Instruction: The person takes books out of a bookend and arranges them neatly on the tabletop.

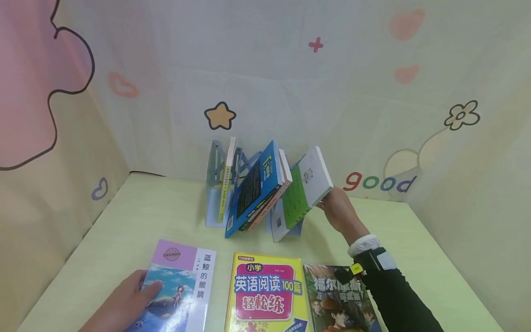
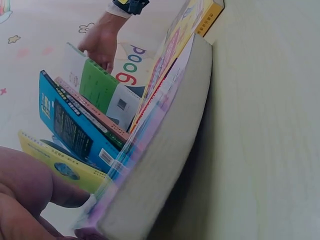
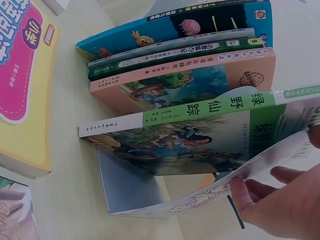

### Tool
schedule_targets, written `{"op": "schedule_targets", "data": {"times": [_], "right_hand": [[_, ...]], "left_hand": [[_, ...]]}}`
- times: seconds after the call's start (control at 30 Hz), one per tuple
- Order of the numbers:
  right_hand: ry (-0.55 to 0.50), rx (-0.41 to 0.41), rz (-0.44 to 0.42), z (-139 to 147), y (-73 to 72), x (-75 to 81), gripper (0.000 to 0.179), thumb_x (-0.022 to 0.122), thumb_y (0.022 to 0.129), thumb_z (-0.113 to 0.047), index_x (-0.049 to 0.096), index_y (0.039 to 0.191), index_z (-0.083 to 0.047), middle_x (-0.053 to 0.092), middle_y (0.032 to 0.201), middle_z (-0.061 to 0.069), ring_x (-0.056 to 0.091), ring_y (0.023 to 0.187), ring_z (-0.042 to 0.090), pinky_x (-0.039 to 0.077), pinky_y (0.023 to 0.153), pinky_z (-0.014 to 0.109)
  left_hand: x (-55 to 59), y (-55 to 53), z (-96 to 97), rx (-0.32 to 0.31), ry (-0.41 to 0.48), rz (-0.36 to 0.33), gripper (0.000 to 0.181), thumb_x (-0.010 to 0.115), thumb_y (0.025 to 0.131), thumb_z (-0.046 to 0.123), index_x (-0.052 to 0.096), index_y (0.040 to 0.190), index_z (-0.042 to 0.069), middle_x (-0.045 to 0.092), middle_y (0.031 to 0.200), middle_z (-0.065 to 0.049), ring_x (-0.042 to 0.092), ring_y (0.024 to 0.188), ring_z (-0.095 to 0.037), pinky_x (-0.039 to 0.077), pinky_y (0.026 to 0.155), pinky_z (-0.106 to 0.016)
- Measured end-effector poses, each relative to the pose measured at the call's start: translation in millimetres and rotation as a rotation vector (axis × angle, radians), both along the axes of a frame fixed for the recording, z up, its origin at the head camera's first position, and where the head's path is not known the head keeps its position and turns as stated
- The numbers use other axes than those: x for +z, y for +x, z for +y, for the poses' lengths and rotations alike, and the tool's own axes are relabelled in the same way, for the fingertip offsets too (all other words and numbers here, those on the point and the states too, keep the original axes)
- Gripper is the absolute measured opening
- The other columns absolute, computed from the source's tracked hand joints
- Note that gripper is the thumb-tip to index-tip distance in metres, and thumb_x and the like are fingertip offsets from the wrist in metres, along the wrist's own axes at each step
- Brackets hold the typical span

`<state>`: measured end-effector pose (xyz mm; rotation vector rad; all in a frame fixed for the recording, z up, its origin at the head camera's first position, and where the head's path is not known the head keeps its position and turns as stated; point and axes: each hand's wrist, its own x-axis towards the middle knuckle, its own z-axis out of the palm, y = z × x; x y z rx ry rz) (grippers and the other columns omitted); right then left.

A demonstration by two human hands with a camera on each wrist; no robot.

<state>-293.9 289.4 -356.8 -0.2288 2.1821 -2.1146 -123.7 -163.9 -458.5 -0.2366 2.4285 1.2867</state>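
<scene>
My left hand (image 1: 130,297) grips a purple-and-blue paperback book (image 1: 178,286) by its left edge, thumb on the front cover. In the left wrist view the page edges of this book (image 2: 165,145) face the camera, next to my left thumb (image 2: 70,192). My right hand (image 1: 338,210) holds the upper right edge of a green-and-white book (image 1: 300,193), which leans right at the row's end. The right wrist view shows the green spine (image 3: 210,107) and my fingers (image 3: 242,195) against a pale printed panel (image 3: 200,197) beside it; part of the grip is cut off.
A blue book (image 1: 257,184) and several others lean right in a pale blue bookend rack (image 1: 213,203), with a thin yellow-spined book (image 1: 225,193) upright at left. A yellow workbook (image 1: 265,290) and a dark-covered book (image 1: 338,295) lie in front. A patterned curtain hangs behind.
</scene>
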Motion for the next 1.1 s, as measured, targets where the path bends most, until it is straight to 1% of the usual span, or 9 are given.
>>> {"op": "schedule_targets", "data": {"times": [0.17,0.27,0.43,0.5,0.57,0.73,0.87,1.03,1.1], "right_hand": [[0.005,0.001,-0.004,0.8,0.4,-0.8,0.054,0.042,0.113,-0.037,0.038,0.157,-0.007,0.05,0.133,0.006,0.049,0.126,0.023,0.044,0.105,0.033],[0.012,-0.005,-0.012,1.2,0.4,-0.8,0.054,0.04,0.113,-0.034,0.036,0.159,-0.006,0.049,0.137,0.009,0.049,0.127,0.024,0.042,0.107,0.035],[0.029,-0.009,-0.018,2.9,1.0,-1.0,0.055,0.04,0.113,-0.034,0.034,0.16,-0.007,0.047,0.144,0.011,0.048,0.13,0.025,0.042,0.108,0.035],[0.032,-0.007,-0.01,2.9,0.9,-1.4,0.054,0.04,0.113,-0.033,0.035,0.159,-0.006,0.049,0.141,0.01,0.05,0.128,0.023,0.045,0.106,0.032],[0.03,-0.008,0.001,2.3,1.0,-1.7,0.052,0.039,0.114,-0.031,0.038,0.157,-0.004,0.053,0.134,0.007,0.053,0.123,0.021,0.048,0.101,0.029],[0.006,-0.01,0.025,0.4,0.5,-2.5,0.046,0.04,0.113,-0.025,0.044,0.151,0.0,0.059,0.119,0.001,0.059,0.111,0.016,0.051,0.095,0.026],[0.014,-0.014,0.032,-0.1,0.0,-3.0,0.045,0.04,0.113,-0.025,0.045,0.15,-0.001,0.059,0.119,0.001,0.059,0.111,0.015,0.051,0.095,0.025],[0.023,-0.018,0.048,-0.4,-1.2,-4.6,0.045,0.04,0.113,-0.027,0.045,0.15,0.0,0.06,0.118,0.0,0.06,0.11,0.014,0.052,0.094,0.025],[0.022,-0.017,0.059,-1.0,-1.9,-5.6,0.045,0.04,0.113,-0.026,0.045,0.149,0.001,0.061,0.116,-0.002,0.061,0.11,0.013,0.052,0.094,0.025]], "left_hand": [[1.0,-0.9,0.1,-0.02,-0.075,0.079,0.072,0.063,0.102,0.037,0.039,0.141,-0.018,0.062,0.123,-0.026,0.059,0.095,-0.026,0.052,0.086,-0.049],[2.8,-1.0,1.5,-0.028,-0.099,0.092,0.07,0.065,0.1,0.033,0.04,0.141,-0.017,0.065,0.116,-0.021,0.061,0.091,-0.025,0.053,0.083,-0.048],[4.6,-3.3,4.1,-0.076,-0.215,0.114,0.071,0.07,0.098,0.03,0.041,0.139,-0.02,0.061,0.123,-0.031,0.061,0.102,-0.035,0.049,0.095,-0.061],[4.8,-4.0,4.9,-0.087,-0.254,0.13,0.072,0.072,0.097,0.03,0.042,0.138,-0.021,0.057,0.128,-0.036,0.059,0.109,-0.041,0.044,0.1,-0.066],[4.1,-4.2,5.1,-0.095,-0.273,0.145,0.072,0.072,0.097,0.03,0.043,0.138,-0.021,0.057,0.128,-0.036,0.058,0.11,-0.042,0.044,0.1,-0.066],[5.3,-4.1,4.6,-0.103,-0.338,0.094,0.077,0.072,0.097,0.037,0.042,0.142,-0.018,0.055,0.127,-0.031,0.057,0.102,-0.035,0.047,0.095,-0.064],[6.1,-4.5,3.3,-0.104,-0.376,0.042,0.079,0.072,0.096,0.04,0.043,0.143,-0.016,0.053,0.127,-0.028,0.056,0.095,-0.031,0.049,0.088,-0.06],[7.5,-6.1,3.6,-0.104,-0.388,0.039,0.079,0.074,0.095,0.039,0.044,0.142,-0.016,0.055,0.128,-0.031,0.058,0.097,-0.032,0.049,0.09,-0.063],[8.7,-5.8,3.5,-0.105,-0.399,0.046,0.08,0.074,0.095,0.04,0.044,0.143,-0.015,0.056,0.126,-0.029,0.058,0.095,-0.031,0.05,0.087,-0.06]]}}
